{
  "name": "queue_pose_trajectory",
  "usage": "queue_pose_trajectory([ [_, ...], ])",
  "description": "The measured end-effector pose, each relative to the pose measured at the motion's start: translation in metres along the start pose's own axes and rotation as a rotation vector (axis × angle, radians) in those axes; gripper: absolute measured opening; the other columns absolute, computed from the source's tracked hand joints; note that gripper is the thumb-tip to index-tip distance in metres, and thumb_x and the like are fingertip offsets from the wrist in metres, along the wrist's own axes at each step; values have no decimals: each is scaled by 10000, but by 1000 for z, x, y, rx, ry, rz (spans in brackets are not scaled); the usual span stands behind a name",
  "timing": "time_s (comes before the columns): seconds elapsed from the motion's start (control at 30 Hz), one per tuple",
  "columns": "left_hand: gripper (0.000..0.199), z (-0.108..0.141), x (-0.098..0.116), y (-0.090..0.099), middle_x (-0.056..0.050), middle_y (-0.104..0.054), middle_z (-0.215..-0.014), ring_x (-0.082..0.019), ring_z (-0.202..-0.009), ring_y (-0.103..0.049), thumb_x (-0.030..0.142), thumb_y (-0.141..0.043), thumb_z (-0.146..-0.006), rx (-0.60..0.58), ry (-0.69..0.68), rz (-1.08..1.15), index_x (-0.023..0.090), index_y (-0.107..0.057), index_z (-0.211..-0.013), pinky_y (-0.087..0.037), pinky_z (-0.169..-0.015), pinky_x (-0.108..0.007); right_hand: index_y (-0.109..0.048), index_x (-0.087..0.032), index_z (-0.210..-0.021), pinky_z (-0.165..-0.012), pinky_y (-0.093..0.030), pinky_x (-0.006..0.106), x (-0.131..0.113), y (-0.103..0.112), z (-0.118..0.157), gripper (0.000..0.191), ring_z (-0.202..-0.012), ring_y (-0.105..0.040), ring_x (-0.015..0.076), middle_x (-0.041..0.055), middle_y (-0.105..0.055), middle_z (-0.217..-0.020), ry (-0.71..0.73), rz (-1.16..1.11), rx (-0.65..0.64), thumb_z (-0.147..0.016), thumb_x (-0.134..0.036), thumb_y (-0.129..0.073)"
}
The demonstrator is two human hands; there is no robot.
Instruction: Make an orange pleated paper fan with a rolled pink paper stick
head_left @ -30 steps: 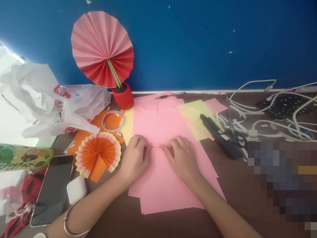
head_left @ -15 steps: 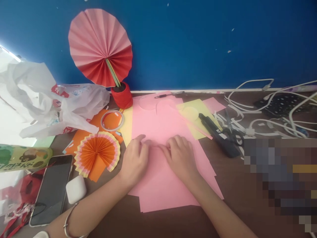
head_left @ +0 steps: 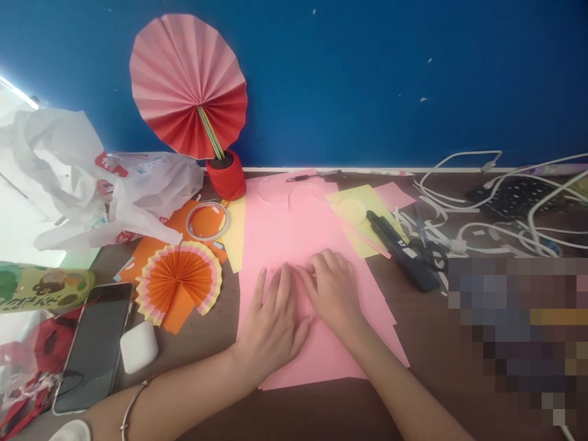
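My left hand (head_left: 275, 321) lies flat on the pink paper (head_left: 287, 236), its fingers stretched forward and the thumb out to the side. Right beside its fingertips, my right hand (head_left: 334, 291) is closed, with the thumb and curled fingers at a small bit of pink paper. Pink on pink makes the edge of that bit hard to see. Beneath both hands the large pink sheets lie in a loose stack. To the left rests a pleated orange fan with a pink and yellow rim (head_left: 179, 263).
A pink and red pleated fan (head_left: 188, 79) rises from a red pot (head_left: 227, 174). At left are a plastic bag (head_left: 133, 190), tape roll (head_left: 207, 220), phone (head_left: 94, 349) and white case (head_left: 139, 348). Scissors (head_left: 432, 252), a black tool (head_left: 402, 251) and white cables (head_left: 478, 226) lie right.
My left hand has turned and flattened, its fingers now extended over the pink paper close to my right hand. My right hand stays nearly in place. The view has shifted slightly.
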State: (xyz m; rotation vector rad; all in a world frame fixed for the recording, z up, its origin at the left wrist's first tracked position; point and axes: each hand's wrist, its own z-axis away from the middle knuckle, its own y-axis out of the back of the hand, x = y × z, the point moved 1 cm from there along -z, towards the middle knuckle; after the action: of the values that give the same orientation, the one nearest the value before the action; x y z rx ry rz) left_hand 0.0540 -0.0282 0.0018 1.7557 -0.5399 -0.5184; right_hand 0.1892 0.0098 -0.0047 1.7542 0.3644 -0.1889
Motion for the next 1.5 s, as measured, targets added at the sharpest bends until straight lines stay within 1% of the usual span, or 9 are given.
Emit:
queue_pose_trajectory([
  [0.1,614,1,0,-2,-232,-439,-1324,-300,-1218,-425,414,-320,-885,-25,-7,-14,-32,-373,-1304,-180,-1109,-471,-399,-210,-609,-618,-292,311,1,2,-1,327,-649,-409,175,27,-495,-677,-13,-60,7,-885,-385,-418],
  [0.23,625,3,0,-6,-242,-425,-1330,-298,-1235,-411,410,-326,-883,-48,-5,-5,-51,-356,-1305,-243,-1094,-414,-447,-209,-620,-649,-311,308,12,10,4,279,-665,-449,169,9,-514,-664,26,-181,25,-859,-348,-481],
  [0.4,602,4,-2,-6,-217,-400,-1359,-288,-1258,-386,389,-307,-893,-86,-5,10,-8,-309,-1346,-266,-1082,-407,-502,-207,-655,-681,-283,320,23,15,13,231,-724,-482,181,5,-556,-686,-8,-95,66,-841,-344,-512],
  [0.67,630,4,-1,-7,-221,-383,-1370,-290,-1250,-394,398,-333,-880,-95,19,8,1,-276,-1366,-252,-1082,-391,-460,-205,-616,-681,-264,314,18,11,8,283,-666,-458,167,-8,-527,-621,-12,-88,25,-860,-347,-476],
  [0.87,646,1,0,-5,-201,-414,-1355,-296,-1212,-438,420,-352,-870,-122,19,-10,76,-225,-1402,-267,-1061,-420,-428,-204,-602,-661,-251,311,17,10,8,303,-665,-447,172,-3,-513,-619,-43,-35,-9,-860,-358,-467],
  [0.97,629,0,0,-3,-210,-429,-1338,-301,-1198,-451,412,-346,-874,-118,9,-29,70,-249,-1393,-282,-1050,-418,-429,-205,-604,-649,-243,313,15,11,8,304,-667,-454,177,0,-519,-620,-56,-26,-3,-861,-365,-466],
  [1.07,611,0,0,-2,-222,-438,-1325,-303,-1189,-459,399,-347,-877,-106,-2,-39,61,-276,-1381,-288,-1047,-418,-445,-207,-623,-662,-255,315,17,13,9,287,-671,-469,174,-6,-533,-631,-57,-103,21,-853,-372,-489],
  [1.27,605,1,-2,-2,-216,-419,-1342,-300,-1236,-408,394,-342,-881,-104,1,-4,58,-278,-1380,-269,-1066,-419,-479,-206,-614,-687,-254,325,26,17,13,270,-716,-490,179,-8,-554,-661,-86,-155,65,-814,-370,-556],
  [1.5,604,1,-3,-3,-219,-420,-1339,-298,-1220,-423,386,-367,-873,-100,7,19,59,-290,-1374,-282,-1057,-413,-450,-201,-611,-668,-246,317,26,15,12,286,-730,-464,183,-5,-538,-669,-114,-125,-24,-832,-362,-532],
])
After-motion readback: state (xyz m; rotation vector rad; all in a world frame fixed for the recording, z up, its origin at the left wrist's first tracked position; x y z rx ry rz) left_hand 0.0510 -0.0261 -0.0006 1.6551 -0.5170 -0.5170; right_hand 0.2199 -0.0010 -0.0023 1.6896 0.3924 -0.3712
